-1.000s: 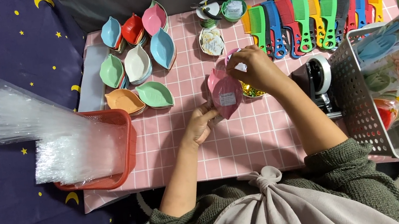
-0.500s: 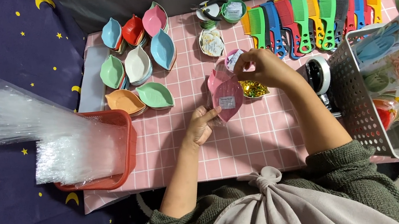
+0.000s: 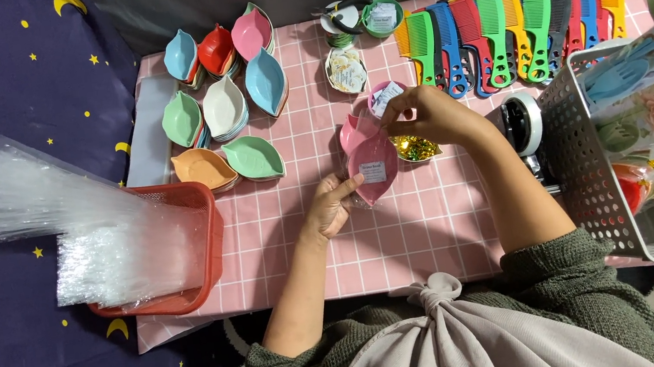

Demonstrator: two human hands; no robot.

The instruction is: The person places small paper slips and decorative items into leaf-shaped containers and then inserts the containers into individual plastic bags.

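Observation:
My left hand (image 3: 331, 205) grips the lower end of a pink leaf-shaped dish (image 3: 373, 168) wrapped in a clear bag, with a small white label on it. My right hand (image 3: 429, 114) pinches the bag's top end just above the dish, with a small card between its fingers. A little bowl of gold glitter (image 3: 412, 148) sits right beside the dish, partly under my right hand. Both hands work over the pink checked tablecloth (image 3: 434, 228).
Stacks of coloured leaf dishes (image 3: 225, 96) lie at the back left. A row of coloured combs (image 3: 509, 29) lines the back right. A red basket of clear bags (image 3: 159, 248) stands at left, a white perforated basket (image 3: 652, 157) at right, and a tape dispenser (image 3: 523, 126) beside it.
My right hand has shifted slightly right and up along the bag's top. The pink dish stays held in my left hand at nearly the same spot.

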